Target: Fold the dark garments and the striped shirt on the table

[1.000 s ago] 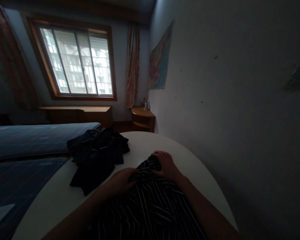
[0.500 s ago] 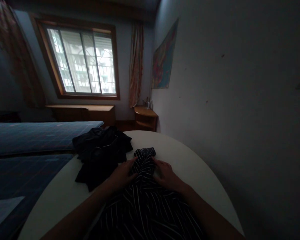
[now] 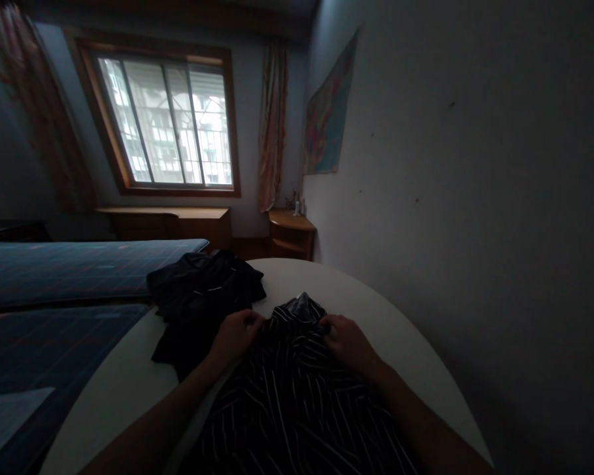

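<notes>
No brand, label or writing can be read anywhere; the poster [image 3: 329, 109] on the right-hand wall [image 3: 426, 251] shows patches of red, pink, green and blue, too small and dim for any lettering to be made out.

The counter [image 3: 153, 402] is round, pale and smooth, with its curved edge running close to that wall. On its near part lies the striped garment [image 3: 297, 409], black with thin white lines, rumpled and reaching down past the bottom of the view. Its far end, where a greyish inner patch shows, lies on the counter between the 2 hands.

The left hand [image 3: 237, 335] pinches the garment's left edge near that far end, thumb and fingers closed on the cloth. The right hand [image 3: 345, 335] pinches the opposite edge in the same way, fingers curled. Just beyond the left hand, a heap of dark clothes [image 3: 205, 297] sits crumpled on the counter's left side.

The room is dim, lit by 1 wood-framed window [image 3: 168, 125] with bars outside it. Patterned curtains [image 3: 273, 132] hang on both its sides. Below stands a low wooden desk [image 3: 202, 227], and in the corner a rounded wooden shelf unit [image 3: 291, 221] bears small bottles [image 3: 297, 208]. At left is a blue plaid mattress [image 3: 79, 270].
</notes>
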